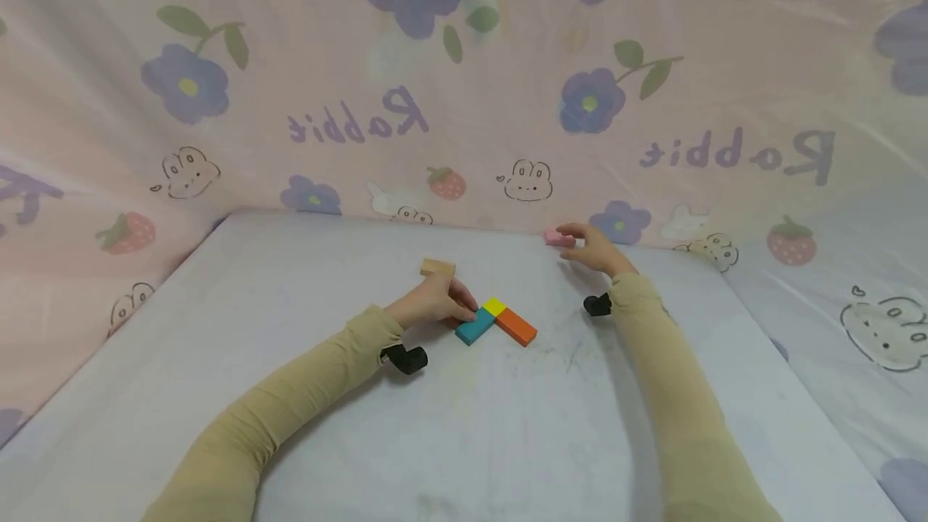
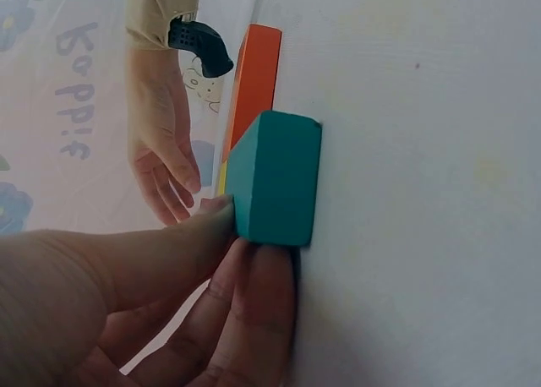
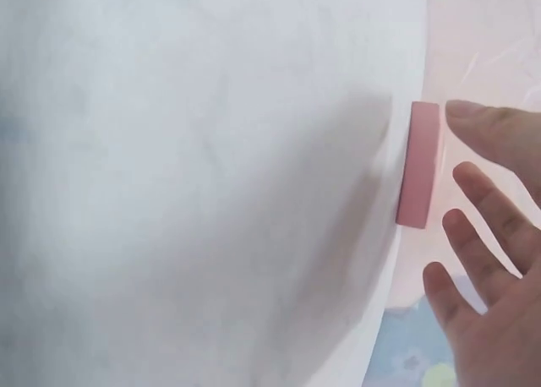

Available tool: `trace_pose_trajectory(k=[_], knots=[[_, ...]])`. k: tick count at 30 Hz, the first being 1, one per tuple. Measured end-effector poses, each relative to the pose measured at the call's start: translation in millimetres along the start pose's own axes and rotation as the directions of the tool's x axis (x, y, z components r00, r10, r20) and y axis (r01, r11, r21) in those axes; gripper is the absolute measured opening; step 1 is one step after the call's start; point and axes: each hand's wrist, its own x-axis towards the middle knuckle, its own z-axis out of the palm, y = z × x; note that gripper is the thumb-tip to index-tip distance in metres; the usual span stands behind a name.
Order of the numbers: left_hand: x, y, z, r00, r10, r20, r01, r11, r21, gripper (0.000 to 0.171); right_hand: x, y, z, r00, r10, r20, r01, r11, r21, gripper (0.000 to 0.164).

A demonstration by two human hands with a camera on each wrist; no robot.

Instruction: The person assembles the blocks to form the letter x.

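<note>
While the left hand [image 1: 432, 299] pinches the teal block [image 1: 474, 328] between its thumb and its fingers, the right hand [image 1: 596, 250] is at the far edge of the table [image 1: 449, 441], with fingers spread apart and holding nothing. Its thumb is just beside the pink block [image 3: 419, 165], which lies along this edge; a narrow gap shows between them in the right wrist view. The teal block lies on the table, and its far end meets the yellow block [image 1: 495, 308]. From the yellow block, the orange block [image 1: 517, 327] runs toward the near right, so that the three pieces form an angle. Just behind the left hand lies the wooden block [image 1: 438, 267], partly covered by this hand. Beyond the table hangs a pale pink cloth [image 1: 478, 79], printed with flowers, rabbits and strawberries.
</note>
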Motion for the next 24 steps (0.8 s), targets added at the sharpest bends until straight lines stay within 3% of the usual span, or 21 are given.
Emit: trace_pose_trajectory(k=[9, 24], knots=[[2.3, -2.5, -0.8, 1.000, 0.010, 0.004, -0.010, 1.000, 0.007, 0.014, 6, -6, 5, 1.000, 0.009, -0.015, -0.009, 1.000, 0.007, 0.052], [3.7, -3.8, -1.3, 1.000, 0.019, 0.023, -0.018, 0.999, -0.031, 0.015, 14, 1, 5, 1.000, 0.011, 0.012, -0.012, 1.000, 0.022, 0.067]])
